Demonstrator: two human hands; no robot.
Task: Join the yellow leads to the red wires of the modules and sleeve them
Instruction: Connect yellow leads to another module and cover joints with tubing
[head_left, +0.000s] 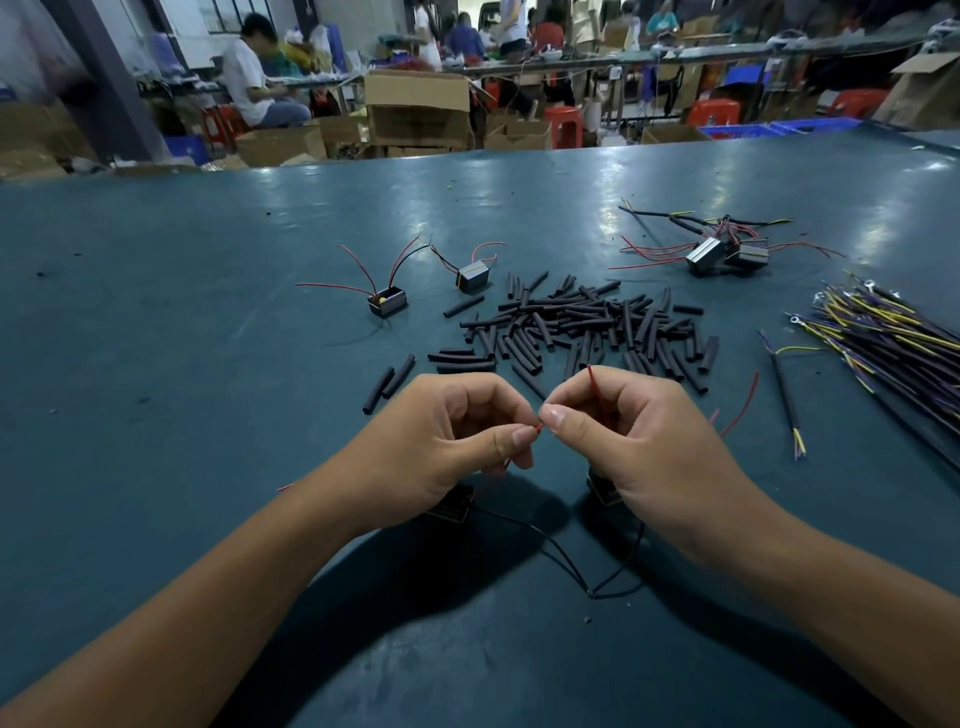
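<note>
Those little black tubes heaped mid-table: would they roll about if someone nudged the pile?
Probably only a little. The black sleeve pieces look round, but lie crisscrossed, so neighbours would likely block rolling. They seem small and hollow, so likely light and easily scattered. Loose ones near the left hand might roll more freely.

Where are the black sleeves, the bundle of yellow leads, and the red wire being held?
Black sleeves (576, 325), head view: middle of the pile.
Yellow leads (893, 338), head view: middle of the bundle.
Red wire (595, 387), head view: stretch above the right fingers.

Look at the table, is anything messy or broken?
Nothing looks broken. The black sleeves lie in a loose heap, with a few strays off to its left. Both hands pinch a red wire.
</note>
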